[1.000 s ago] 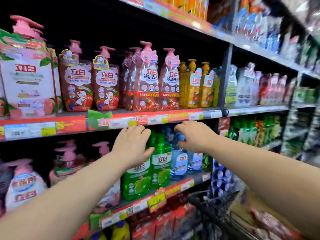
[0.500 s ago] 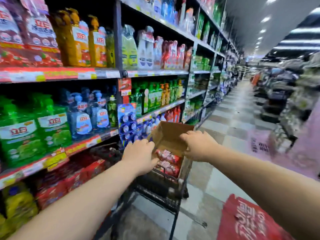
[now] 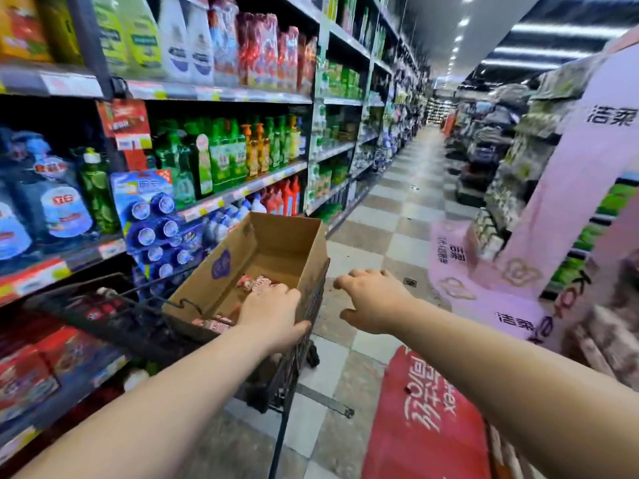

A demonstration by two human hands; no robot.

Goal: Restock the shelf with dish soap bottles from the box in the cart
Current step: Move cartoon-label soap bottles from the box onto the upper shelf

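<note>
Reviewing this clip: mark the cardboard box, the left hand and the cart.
cardboard box (image 3: pixel 287 243): head view, on its far inner wall.
left hand (image 3: pixel 273 312): head view, on the back of the hand.
cart (image 3: pixel 297 354): head view, on the wire side wall below the left hand.

The bare left forearm (image 3: pixel 166 385) runs from the near left corner toward the middle, wrist straight. The left hand (image 3: pixel 273 316) lies palm down with its back to the camera. Its fingers (image 3: pixel 266 292) bend downward at the far side and their tips are hidden, so whether they grip anything cannot be told. Its thumb (image 3: pixel 299 328) sticks out to the right. The bare right forearm (image 3: pixel 501 368) comes in from the near right. The right hand (image 3: pixel 375 300) hovers palm down just right of the left hand and apart from it. Its fingers (image 3: pixel 349 280) are loosely curled and spread, holding nothing, and its thumb (image 3: pixel 349 316) points left.
</note>
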